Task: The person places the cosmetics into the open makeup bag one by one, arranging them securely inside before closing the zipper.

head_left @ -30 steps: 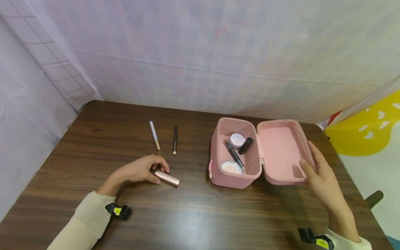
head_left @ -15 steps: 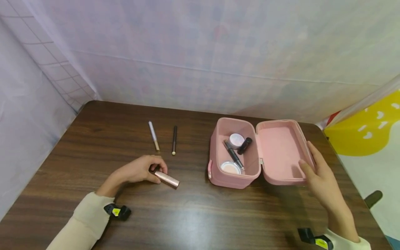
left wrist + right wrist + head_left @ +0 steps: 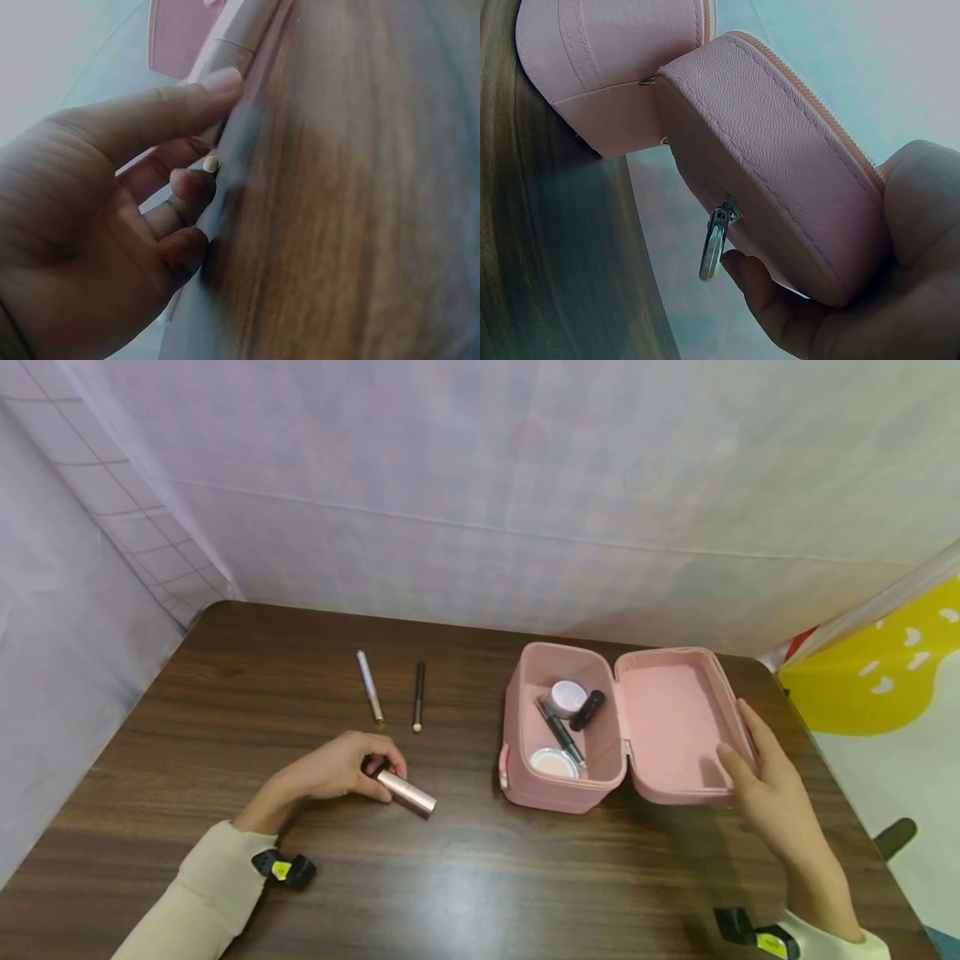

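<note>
My left hand (image 3: 348, 767) pinches one end of a shiny rose-gold lipstick tube (image 3: 408, 792) between thumb and fingers, low over the table. In the left wrist view the thumb lies along the lipstick tube (image 3: 231, 49), just below a seam in its casing. On the right stands a pink makeup case (image 3: 514, 727), its lid (image 3: 671, 722) folded out to the right. My right hand (image 3: 772, 789) grips the lid's outer edge, thumb on the inner side. The right wrist view shows the lid's outside (image 3: 780, 150) and a metal pull (image 3: 714, 244) near a fingertip.
Inside the case are a round jar (image 3: 567, 697), a short black tube (image 3: 588, 710), a dark pen-like stick (image 3: 561, 732) and a round compact (image 3: 554, 763). A white-and-gold pen (image 3: 369, 685) and a black stick (image 3: 419, 696) lie on the brown table (image 3: 247, 693). A curtain hangs behind.
The left hand and the lipstick tube have shifted very slightly to the right. The right hand, the lid and the case look the same as before.
</note>
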Action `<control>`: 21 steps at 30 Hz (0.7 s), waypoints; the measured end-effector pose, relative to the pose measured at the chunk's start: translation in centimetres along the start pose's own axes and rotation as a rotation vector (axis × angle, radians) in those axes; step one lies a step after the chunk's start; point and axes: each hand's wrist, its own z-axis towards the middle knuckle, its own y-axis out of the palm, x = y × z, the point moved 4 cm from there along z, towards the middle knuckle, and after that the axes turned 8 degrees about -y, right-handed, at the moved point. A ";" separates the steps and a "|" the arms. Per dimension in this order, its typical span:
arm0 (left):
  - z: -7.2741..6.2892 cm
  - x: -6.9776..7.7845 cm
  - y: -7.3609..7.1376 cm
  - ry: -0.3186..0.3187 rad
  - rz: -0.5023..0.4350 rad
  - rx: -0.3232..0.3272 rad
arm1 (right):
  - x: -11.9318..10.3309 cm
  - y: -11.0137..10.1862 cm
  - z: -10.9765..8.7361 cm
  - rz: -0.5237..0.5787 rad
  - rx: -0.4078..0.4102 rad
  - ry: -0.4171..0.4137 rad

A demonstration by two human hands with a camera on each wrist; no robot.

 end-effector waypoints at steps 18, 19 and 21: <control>0.6 2.9 0.0 0.069 -0.075 0.088 | 0.4 0.1 0.0 0.012 0.005 -0.006; 0.7 3.1 -0.1 0.073 -0.084 0.096 | 0.3 0.1 0.0 0.009 0.008 -0.009; 1.1 3.6 -0.2 0.079 -0.104 0.114 | 0.3 0.0 0.1 -0.001 0.013 -0.011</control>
